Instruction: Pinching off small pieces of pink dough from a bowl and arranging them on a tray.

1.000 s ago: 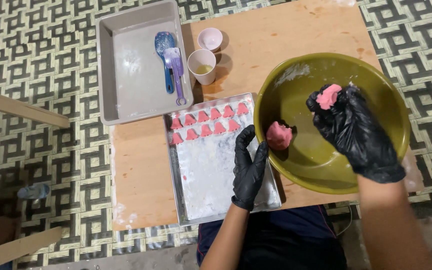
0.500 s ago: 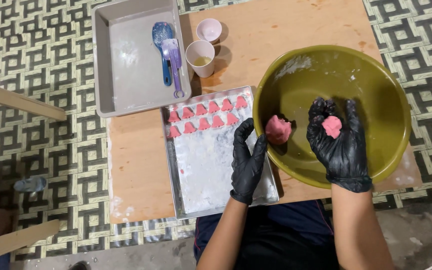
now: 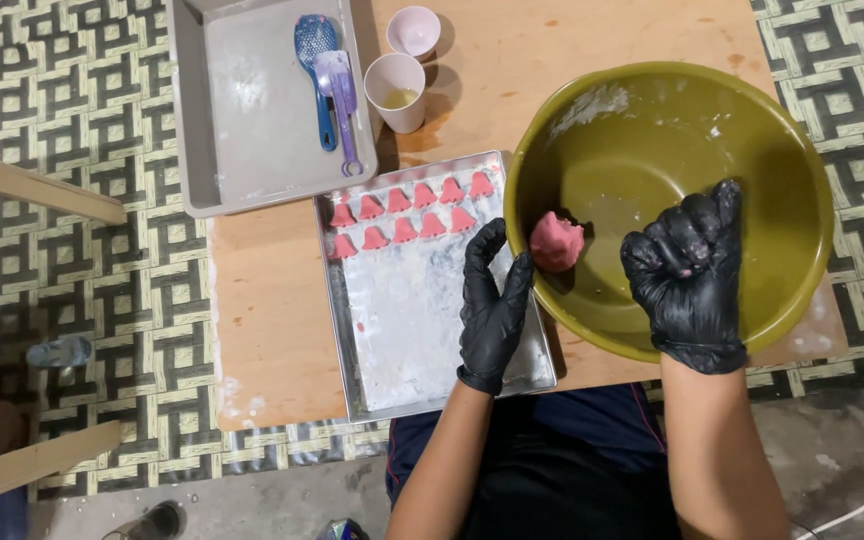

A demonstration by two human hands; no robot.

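At the moment of inspection, the person's right hand (image 3: 690,268), in a black glove, was held over the large olive-green round plastic bowl (image 3: 782,150) with its fingers curled into a closed fist; a trace of pink showed between the fingers, so it appeared to be clamped on a small piece of dough, though the piece itself was largely hidden. The left hand (image 3: 492,300), also in a black glove, rested open with fingers spread against the bowl's outer rim, over the right edge of the floured rectangular metal tray (image 3: 422,340), and held nothing. One rounded lump of pink dough (image 3: 556,242) lay inside the bowl against its near-left wall, just beside the left hand's fingertips. On the tray, two rows of small pink moulded dough pieces (image 3: 407,212), about eleven in number, stood along the far end; the greater part of the floured surface below them was bare. By this evidence, shaping was judged to be at an early-to-middle stage: two rows finished, one lump remaining in the bowl, and much tray space unfilled. On the pale wooden board (image 3: 272,330), a grey rectangular plastic tray (image 3: 242,110) held a blue plastic spoon (image 3: 318,70) and a lilac plastic spoon (image 3: 340,95), with a white paper cup of yellowish liquid (image 3: 396,92) and a small pale pink cup (image 3: 414,30) just beside it.
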